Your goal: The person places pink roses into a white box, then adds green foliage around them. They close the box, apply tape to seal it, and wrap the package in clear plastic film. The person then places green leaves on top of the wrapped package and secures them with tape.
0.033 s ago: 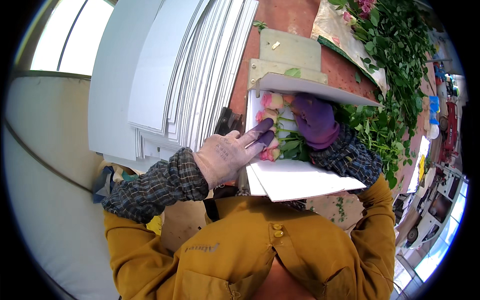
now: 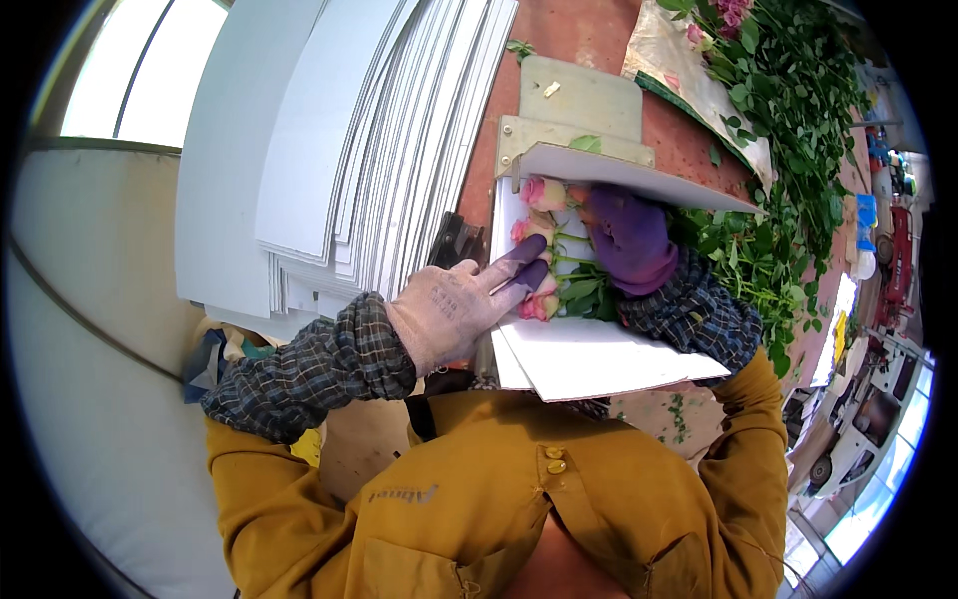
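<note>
Several pink-and-cream roses (image 2: 539, 303) lie in a column on white card (image 2: 619, 354), heads to the left and stems to the right. My left hand (image 2: 454, 309), in a pale glove with purple fingertips, is open. Its stretched fingers rest across the lower rose heads and partly hide them. My right hand (image 2: 631, 240), in a purple glove, is closed at the stem just below the uppermost rose (image 2: 545, 194). The stem inside its fingers is hidden. A raised white flap (image 2: 639, 178) stands beyond the roses, against a metal stop (image 2: 579, 100).
A tall stack of white card sheets (image 2: 329, 130) stands at the left. Leafy rose stems (image 2: 808, 110) are heaped along the right. A black device (image 2: 459, 240) sits between the stack and the roses. The red tabletop (image 2: 589, 35) shows at the far side.
The uppermost rose and the fingers of my right hand have shifted very slightly away from me. My left hand stays where it was.
</note>
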Available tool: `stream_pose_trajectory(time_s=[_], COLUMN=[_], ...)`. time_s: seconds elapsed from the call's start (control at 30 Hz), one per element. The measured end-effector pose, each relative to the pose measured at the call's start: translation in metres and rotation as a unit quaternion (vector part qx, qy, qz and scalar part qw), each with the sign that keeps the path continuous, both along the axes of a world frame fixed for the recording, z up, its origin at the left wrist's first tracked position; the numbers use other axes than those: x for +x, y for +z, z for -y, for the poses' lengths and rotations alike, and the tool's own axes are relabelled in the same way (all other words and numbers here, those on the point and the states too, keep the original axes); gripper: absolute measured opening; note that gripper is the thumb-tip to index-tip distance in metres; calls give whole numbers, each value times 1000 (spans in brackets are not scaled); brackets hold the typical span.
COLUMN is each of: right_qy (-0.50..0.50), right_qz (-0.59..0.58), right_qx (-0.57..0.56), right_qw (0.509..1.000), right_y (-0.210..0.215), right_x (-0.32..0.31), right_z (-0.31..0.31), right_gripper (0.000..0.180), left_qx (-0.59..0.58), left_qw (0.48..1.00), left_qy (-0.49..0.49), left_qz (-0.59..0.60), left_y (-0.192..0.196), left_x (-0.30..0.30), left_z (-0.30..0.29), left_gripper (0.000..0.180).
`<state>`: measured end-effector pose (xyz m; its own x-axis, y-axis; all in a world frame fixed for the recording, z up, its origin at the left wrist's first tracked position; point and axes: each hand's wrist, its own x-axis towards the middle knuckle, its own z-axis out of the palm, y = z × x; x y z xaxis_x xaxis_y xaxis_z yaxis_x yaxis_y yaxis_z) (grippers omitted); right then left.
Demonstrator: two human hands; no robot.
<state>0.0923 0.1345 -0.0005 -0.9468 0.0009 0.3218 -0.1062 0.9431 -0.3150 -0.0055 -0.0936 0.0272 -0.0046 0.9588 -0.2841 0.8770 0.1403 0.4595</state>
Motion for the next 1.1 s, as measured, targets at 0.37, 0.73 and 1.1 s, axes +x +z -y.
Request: stream_pose_trajectory(time_s=[0.37, 0.73, 1.1], right_qy=[25, 41, 190], right_qz=[82, 25, 77], right_qx=[179, 205, -11], right_qw=[980, 978, 979], right_y=[-1, -2, 25], right_x=[-1, 1, 14], right_z=[5, 3, -2], right_gripper=[23, 23, 23], left_qx=[7, 218, 44], left_qw=[1000, 947, 997], left_qy=[-2, 128, 57], left_qz=[-3, 197, 39], left_y=[-5, -27, -7], left_x=[-5, -43, -49], left_z=[8, -12, -26], left_gripper=[68, 58, 41])
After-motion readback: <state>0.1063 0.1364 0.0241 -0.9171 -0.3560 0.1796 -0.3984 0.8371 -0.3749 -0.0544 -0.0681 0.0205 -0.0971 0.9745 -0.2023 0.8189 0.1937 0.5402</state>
